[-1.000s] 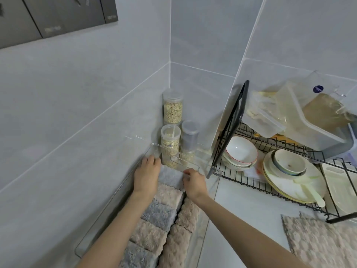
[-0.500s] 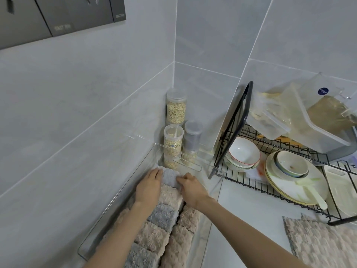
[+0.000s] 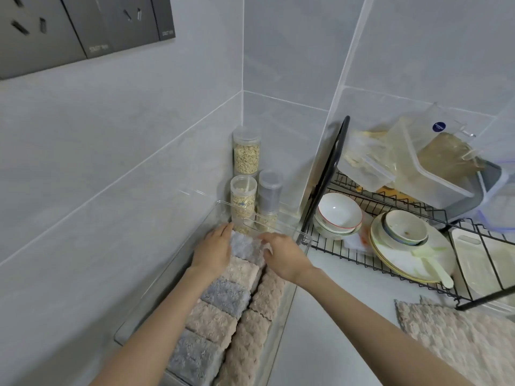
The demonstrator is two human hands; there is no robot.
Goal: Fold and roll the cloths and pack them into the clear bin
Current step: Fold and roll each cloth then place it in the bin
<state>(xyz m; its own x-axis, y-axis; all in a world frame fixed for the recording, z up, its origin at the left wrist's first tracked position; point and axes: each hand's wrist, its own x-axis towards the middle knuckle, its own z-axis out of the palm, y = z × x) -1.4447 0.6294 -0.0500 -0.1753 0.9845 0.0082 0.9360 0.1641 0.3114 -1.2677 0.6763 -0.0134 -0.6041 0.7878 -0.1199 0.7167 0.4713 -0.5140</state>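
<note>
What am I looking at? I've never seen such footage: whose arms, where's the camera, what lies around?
No machine: a person's bare arms, filmed downward from a head-worn wide-angle camera. The left hand rests, fingers straight, on a grey rolled cloth at the far end of a clear bin; the right hand touches it too, grip unclear. More rolled cloths fill the bin. Behind stand grain jars; right, a dish rack with bowls and a flat beige cloth on the counter.
</note>
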